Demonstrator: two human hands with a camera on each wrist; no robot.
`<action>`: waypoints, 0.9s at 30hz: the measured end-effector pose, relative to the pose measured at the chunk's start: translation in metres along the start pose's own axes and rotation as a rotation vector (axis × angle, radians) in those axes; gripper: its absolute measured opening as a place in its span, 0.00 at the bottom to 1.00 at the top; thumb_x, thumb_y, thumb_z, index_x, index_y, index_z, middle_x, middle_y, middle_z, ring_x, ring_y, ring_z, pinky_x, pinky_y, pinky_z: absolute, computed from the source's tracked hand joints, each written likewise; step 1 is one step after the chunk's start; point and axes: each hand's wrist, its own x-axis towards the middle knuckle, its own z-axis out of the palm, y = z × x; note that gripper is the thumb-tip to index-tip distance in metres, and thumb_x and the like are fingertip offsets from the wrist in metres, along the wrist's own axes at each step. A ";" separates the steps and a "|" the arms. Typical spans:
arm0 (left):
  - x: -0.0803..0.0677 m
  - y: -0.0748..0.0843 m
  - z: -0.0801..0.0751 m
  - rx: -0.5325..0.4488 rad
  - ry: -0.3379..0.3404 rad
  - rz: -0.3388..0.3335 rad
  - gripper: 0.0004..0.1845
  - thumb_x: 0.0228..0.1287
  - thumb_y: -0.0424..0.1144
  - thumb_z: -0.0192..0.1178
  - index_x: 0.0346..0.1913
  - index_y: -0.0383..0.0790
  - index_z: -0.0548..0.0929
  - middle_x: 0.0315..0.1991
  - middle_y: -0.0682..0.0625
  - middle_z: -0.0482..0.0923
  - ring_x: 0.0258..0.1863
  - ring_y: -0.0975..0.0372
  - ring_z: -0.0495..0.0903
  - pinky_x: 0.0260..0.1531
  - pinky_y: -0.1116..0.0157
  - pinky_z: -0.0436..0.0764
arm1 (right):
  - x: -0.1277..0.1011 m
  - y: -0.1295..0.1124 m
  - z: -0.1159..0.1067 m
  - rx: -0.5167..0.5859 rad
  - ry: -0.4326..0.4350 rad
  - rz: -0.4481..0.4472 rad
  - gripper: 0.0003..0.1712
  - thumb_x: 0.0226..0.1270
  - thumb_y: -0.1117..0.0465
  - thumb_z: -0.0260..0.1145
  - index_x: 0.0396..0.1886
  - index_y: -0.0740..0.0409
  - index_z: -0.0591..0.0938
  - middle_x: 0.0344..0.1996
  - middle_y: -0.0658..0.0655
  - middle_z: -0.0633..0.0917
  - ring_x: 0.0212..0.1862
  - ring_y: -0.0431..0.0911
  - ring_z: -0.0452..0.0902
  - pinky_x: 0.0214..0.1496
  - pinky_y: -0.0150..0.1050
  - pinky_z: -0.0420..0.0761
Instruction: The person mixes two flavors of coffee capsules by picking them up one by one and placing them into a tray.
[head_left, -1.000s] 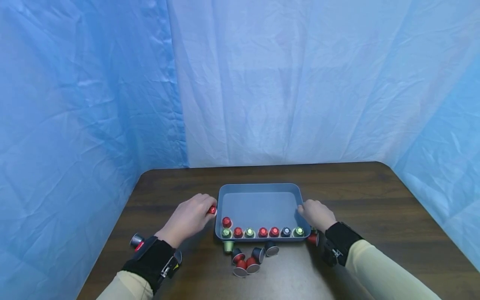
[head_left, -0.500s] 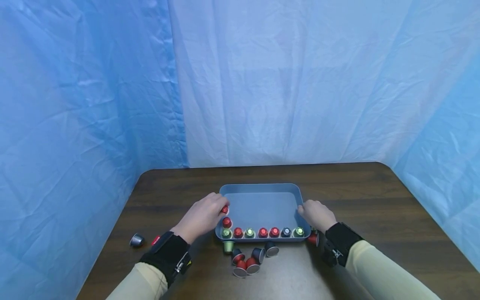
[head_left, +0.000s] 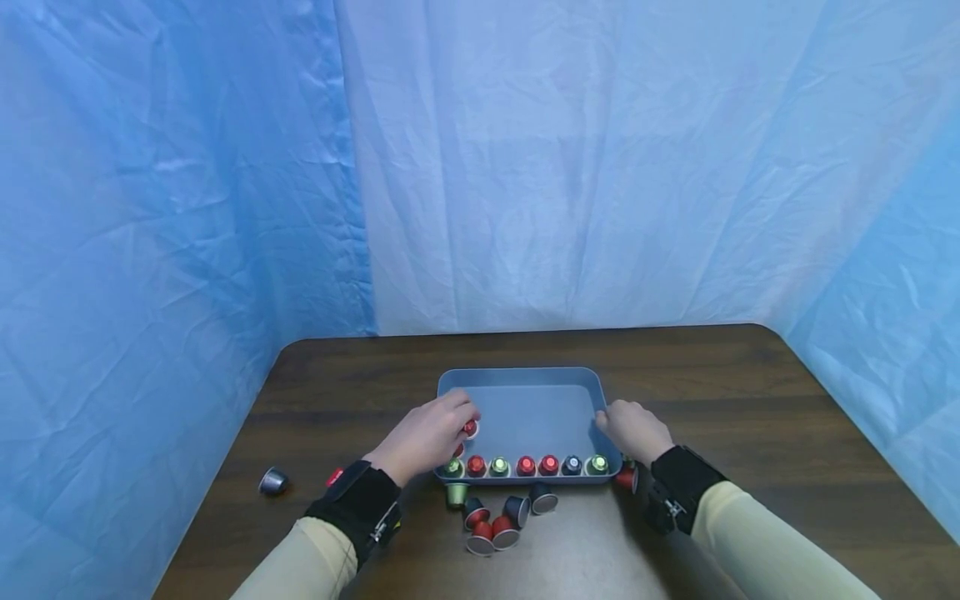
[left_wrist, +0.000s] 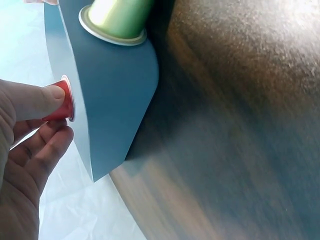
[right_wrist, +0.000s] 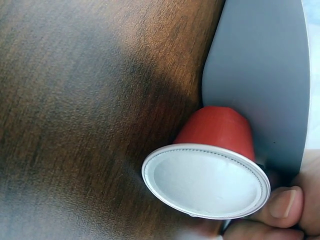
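My left hand [head_left: 427,429] pinches a red coffee capsule [head_left: 470,428] between thumb and fingers, above the left part of the grey-blue tray [head_left: 525,400]. In the left wrist view this capsule [left_wrist: 66,106] appears by the tray wall, its silver rim toward the tray. My right hand [head_left: 636,427] grips the tray's right side, thumb over the rim. Along the tray's near edge stands a row of red, green and dark blue capsules [head_left: 526,465]. Another red capsule [head_left: 459,450] behind the row's left end is partly hidden by my left hand.
In front of the tray lie several red and dark capsules [head_left: 504,533] and a green one [head_left: 457,495]. A red capsule [right_wrist: 215,131] rests against the tray near my right hand. One dark capsule [head_left: 273,481] lies far left on the wooden table [head_left: 360,367].
My left hand has carried the red capsule rightward, from outside the tray's left edge to over its inside. The right hand and tray have barely moved.
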 end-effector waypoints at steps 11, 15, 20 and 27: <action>0.000 0.002 0.012 0.005 -0.065 0.027 0.18 0.60 0.39 0.75 0.53 0.48 0.85 0.44 0.57 0.78 0.46 0.65 0.81 0.53 0.67 0.82 | -0.001 -0.001 0.000 0.003 0.011 -0.018 0.21 0.79 0.53 0.54 0.27 0.59 0.82 0.20 0.55 0.74 0.25 0.48 0.73 0.29 0.43 0.71; 0.000 0.003 0.012 0.012 -0.081 0.038 0.17 0.60 0.39 0.75 0.52 0.49 0.86 0.43 0.58 0.79 0.45 0.66 0.81 0.51 0.68 0.82 | -0.002 -0.001 -0.002 0.017 0.003 -0.019 0.22 0.80 0.54 0.54 0.27 0.59 0.82 0.18 0.55 0.71 0.23 0.48 0.72 0.27 0.41 0.70; 0.002 0.003 0.014 0.023 -0.108 0.052 0.17 0.59 0.39 0.76 0.51 0.50 0.87 0.42 0.57 0.81 0.45 0.66 0.82 0.50 0.68 0.82 | -0.002 -0.001 -0.003 0.029 -0.006 -0.013 0.22 0.80 0.54 0.54 0.26 0.59 0.82 0.18 0.54 0.71 0.23 0.48 0.73 0.27 0.40 0.69; 0.003 0.005 0.015 0.028 -0.150 0.044 0.20 0.57 0.38 0.77 0.53 0.51 0.87 0.43 0.58 0.82 0.46 0.66 0.82 0.52 0.67 0.82 | -0.003 -0.001 -0.004 0.023 -0.008 -0.009 0.21 0.80 0.54 0.54 0.31 0.61 0.84 0.19 0.55 0.74 0.25 0.48 0.74 0.28 0.41 0.71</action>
